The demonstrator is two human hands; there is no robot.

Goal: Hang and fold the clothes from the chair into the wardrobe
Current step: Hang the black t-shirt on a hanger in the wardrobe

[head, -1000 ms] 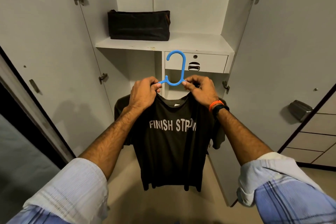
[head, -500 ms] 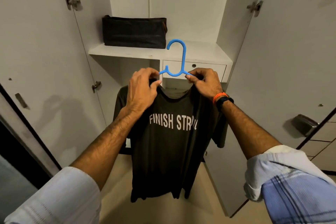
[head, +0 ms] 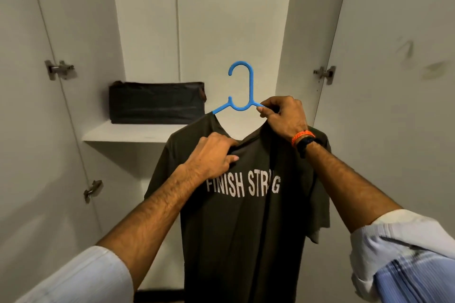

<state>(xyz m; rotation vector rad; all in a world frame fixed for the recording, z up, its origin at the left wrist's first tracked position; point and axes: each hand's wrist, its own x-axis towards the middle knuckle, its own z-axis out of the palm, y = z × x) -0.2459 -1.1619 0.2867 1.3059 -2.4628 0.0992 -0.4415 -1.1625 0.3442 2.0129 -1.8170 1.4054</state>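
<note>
I see my right hand [head: 283, 118] raised in front of the open wardrobe [head: 234, 19], its fingers curled tight and pinching the right arm of the blue hanger [head: 242, 91] together with the shirt's shoulder seam just below the hook. My left hand [head: 211, 155] sits lower, fingers bent inward and pinching the front of the collar of the dark t-shirt [head: 246, 216], thumb tucked under the fabric edge. The shirt is draped on the hanger and hangs straight down between my forearms, white lettering facing me, partly creased in the middle. The hanger's hook stands upright above my right hand, free in the air, touching nothing I can see; its left arm shows bare for a short stretch before it slips into the neck opening. Behind the shirt, on the white shelf [head: 128, 133], a dark bag [head: 157, 102] rests against the back left corner.
</note>
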